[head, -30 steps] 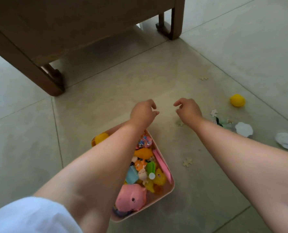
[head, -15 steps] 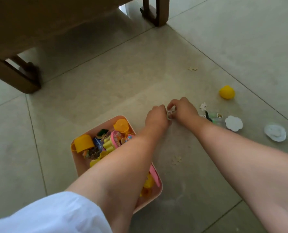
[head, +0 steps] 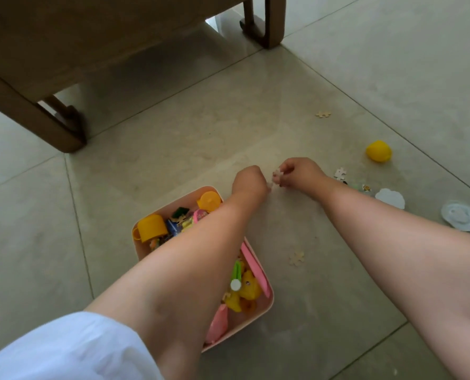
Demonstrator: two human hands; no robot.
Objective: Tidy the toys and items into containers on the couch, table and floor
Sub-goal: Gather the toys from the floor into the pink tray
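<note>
A pink tray (head: 266,308) full of small toys sits on the tiled floor under my left forearm. My right hand (head: 299,172) pinches a pale puzzle piece (head: 277,174) just above the floor. My left hand (head: 249,182) is beside it with curled fingers, and a small pale piece shows at its fingertips; whether the hand holds it is unclear. Loose puzzle pieces lie on the floor: one beige piece (head: 296,257) near the tray, one farther off (head: 323,114), one white piece (head: 340,173) right of my right hand.
A yellow toy (head: 378,151) lies at the right. A white flower-shaped disc (head: 390,198) and a round clear lid (head: 459,219) sit farther right, with small bits (head: 361,186) beside them. A wooden furniture frame (head: 36,116) with legs (head: 266,26) stands at the back.
Both hands came down to the floor and met. My right hand picked up a puzzle piece and now lifts it slightly. The view shifted, showing more of the tray's far end.
</note>
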